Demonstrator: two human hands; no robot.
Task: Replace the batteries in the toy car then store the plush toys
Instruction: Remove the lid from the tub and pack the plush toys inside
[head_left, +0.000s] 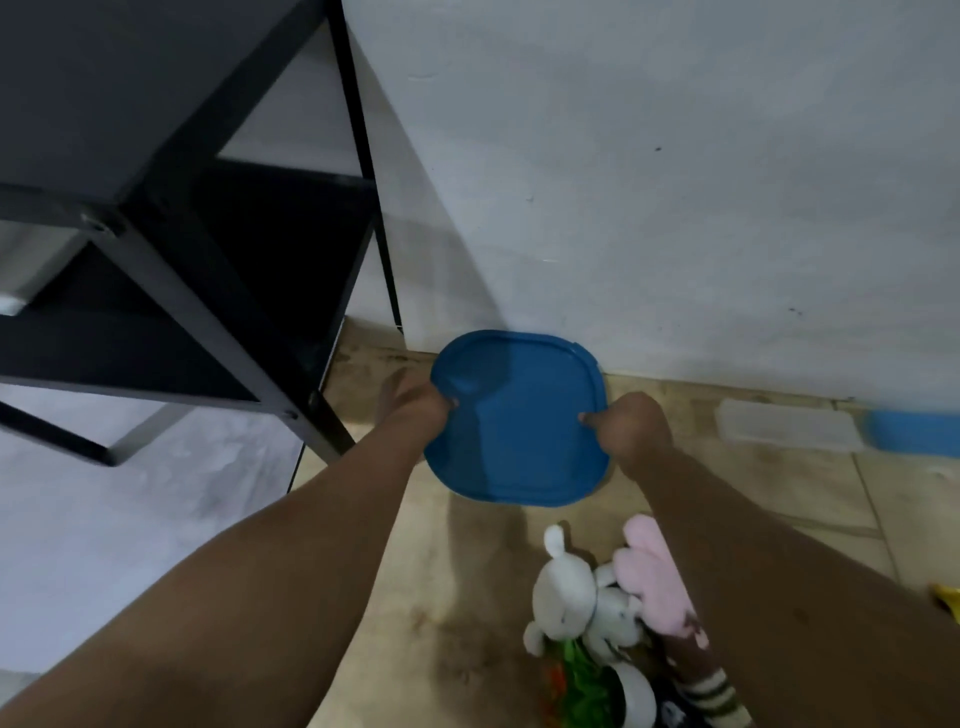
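A square blue lid (519, 415) with rounded corners covers a container near the foot of the white wall. My left hand (421, 402) grips its left edge and my right hand (631, 423) grips its right edge, thumbs on top. The container under the lid is hidden. Closer to me on the tiled floor lies a heap of plush toys: a white bunny (566, 587), a pink plush (657, 577), a green and orange plush (579, 680) and a striped one (711, 696). No toy car is visible.
A black metal shelf unit (218, 270) stands at the left, its leg close to my left hand. Against the wall at the right lie a clear plastic box (787, 428) and another blue lid (914, 431). A yellow object (948, 600) shows at the right edge.
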